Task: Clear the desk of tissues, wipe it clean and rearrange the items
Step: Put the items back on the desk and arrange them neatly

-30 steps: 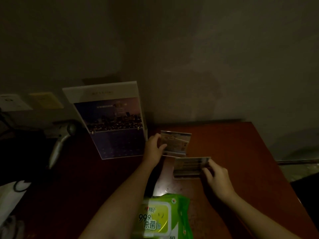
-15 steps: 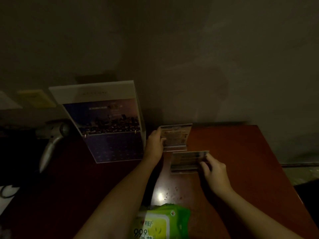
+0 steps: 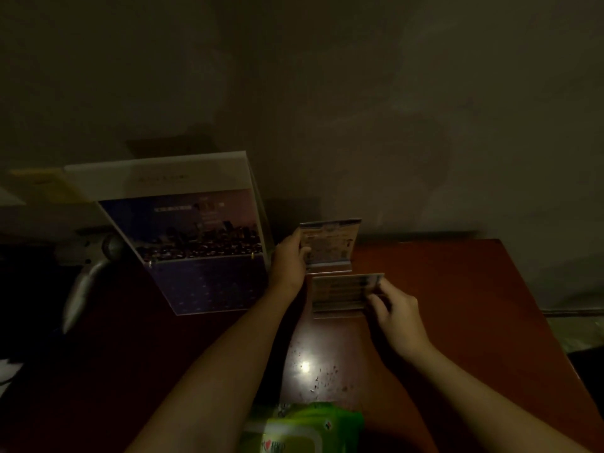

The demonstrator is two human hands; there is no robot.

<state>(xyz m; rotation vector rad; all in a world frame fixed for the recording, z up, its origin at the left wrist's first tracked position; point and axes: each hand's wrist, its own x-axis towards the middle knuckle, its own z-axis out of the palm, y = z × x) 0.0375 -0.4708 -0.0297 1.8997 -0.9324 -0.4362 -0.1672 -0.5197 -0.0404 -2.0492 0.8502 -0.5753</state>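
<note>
Two small standing card signs are at the back of the red-brown desk [image 3: 457,305]. My left hand [image 3: 289,259] grips the left edge of the rear card sign [image 3: 331,241], which stands upright close to the wall. My right hand [image 3: 392,308] pinches the right end of the front card sign [image 3: 340,294], just in front of the rear one. A large acrylic display stand [image 3: 196,237] with a night city picture stands to their left. A green wet-wipe pack [image 3: 304,429] lies at the desk's near edge, between my forearms.
A grey hair dryer [image 3: 88,276] lies at the far left beside dark clutter. The wall rises directly behind the desk. Small specks and a light glare [image 3: 305,367] mark the desk surface in front of the cards. The desk's right edge drops off to the floor.
Both card signs have moved slightly back toward the wall in my hands. The view has tilted up, so less of the wipe pack shows.
</note>
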